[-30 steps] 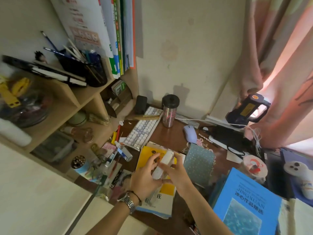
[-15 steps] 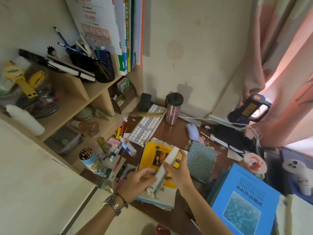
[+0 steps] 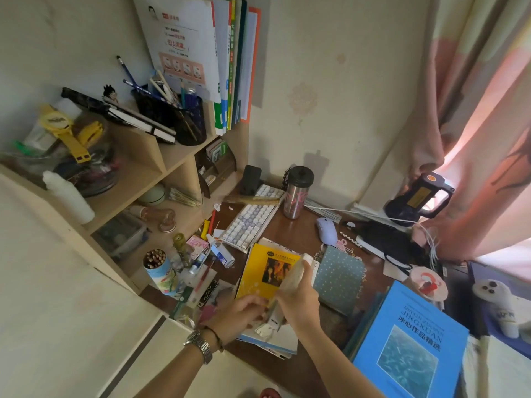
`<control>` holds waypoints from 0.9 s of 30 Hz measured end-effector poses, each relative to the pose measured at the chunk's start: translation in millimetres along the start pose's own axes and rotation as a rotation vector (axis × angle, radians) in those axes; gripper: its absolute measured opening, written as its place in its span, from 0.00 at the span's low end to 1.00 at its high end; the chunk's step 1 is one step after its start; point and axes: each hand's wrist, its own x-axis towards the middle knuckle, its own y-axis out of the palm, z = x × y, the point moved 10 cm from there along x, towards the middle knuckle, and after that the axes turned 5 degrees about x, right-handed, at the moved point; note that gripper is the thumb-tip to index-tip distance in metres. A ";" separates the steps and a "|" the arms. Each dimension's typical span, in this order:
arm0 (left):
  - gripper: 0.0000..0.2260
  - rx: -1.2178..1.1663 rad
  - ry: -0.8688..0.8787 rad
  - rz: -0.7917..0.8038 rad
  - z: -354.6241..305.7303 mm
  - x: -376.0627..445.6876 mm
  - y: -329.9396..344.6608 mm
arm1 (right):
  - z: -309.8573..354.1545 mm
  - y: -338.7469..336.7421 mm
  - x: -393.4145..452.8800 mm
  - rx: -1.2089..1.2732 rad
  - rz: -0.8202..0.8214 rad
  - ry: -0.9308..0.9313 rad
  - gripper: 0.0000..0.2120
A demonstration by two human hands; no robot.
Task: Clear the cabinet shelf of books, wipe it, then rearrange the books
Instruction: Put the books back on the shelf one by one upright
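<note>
While my right hand [image 3: 298,297] is gripping a whitish pack [image 3: 293,280] w/ fingers curled round it, my left hand [image 3: 241,313] is pinching its lower end above the yellow book [image 3: 264,271].

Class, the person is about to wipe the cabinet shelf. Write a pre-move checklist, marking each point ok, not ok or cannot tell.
1. Wipe pack gripped: right hand holds the white pack over the yellow book: ok.
2. Wipe pulled free: left hand is at the pack's lower end, where white material sticks out: cannot tell.
3. Shelf cleared of books: upright books stand on the top shelf: not ok.
4. Other shelf items removed: pen holder and black notebook remain: not ok.
5. Desk space for books: blue book, keyboard and clutter crowd it: not ok.
</note>
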 end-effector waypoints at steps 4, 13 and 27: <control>0.10 0.065 0.004 0.001 -0.1 0.2 -2.1 | -6.9 -12.1 -2.3 0.076 0.012 -0.010 0.33; 0.33 -0.317 0.089 -0.094 -24.7 3.9 -39.9 | 35.3 -13.7 -3.4 0.382 0.192 -0.136 0.31; 0.22 -0.157 0.612 -0.459 -253.9 -60.0 -179.0 | 253.2 -77.1 -22.5 0.570 0.208 -0.588 0.36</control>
